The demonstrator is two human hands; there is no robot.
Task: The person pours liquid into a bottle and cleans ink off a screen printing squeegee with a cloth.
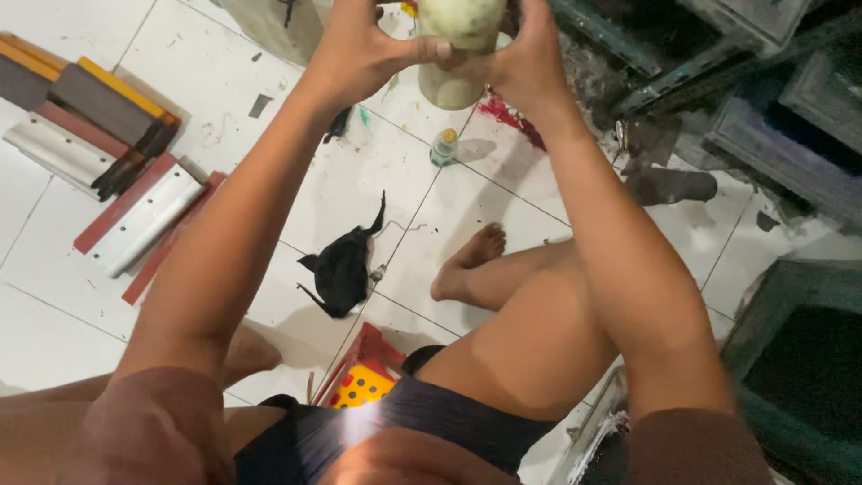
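Both arms are stretched forward and up. My left hand (pixel 364 49) and my right hand (pixel 530 54) together grip a pale, rounded container (pixel 460 27) at the top edge of the head view. Its upper part is cut off by the frame. Below it stands a cream-coloured tub (pixel 446 90), partly hidden by my fingers; I cannot tell whether the two are joined. I sit on a low red and yellow stool (pixel 364 377) with my bare legs out over the white tiled floor (pixel 305 180).
A black rag (pixel 341 269) lies on the tiles in front of my foot. A small bottle (pixel 444 146) stands beside a red stain (pixel 507 115). Several squeegees with wooden and metal handles (pixel 108 171) lie at the left. Dark frames (pixel 763 117) crowd the right.
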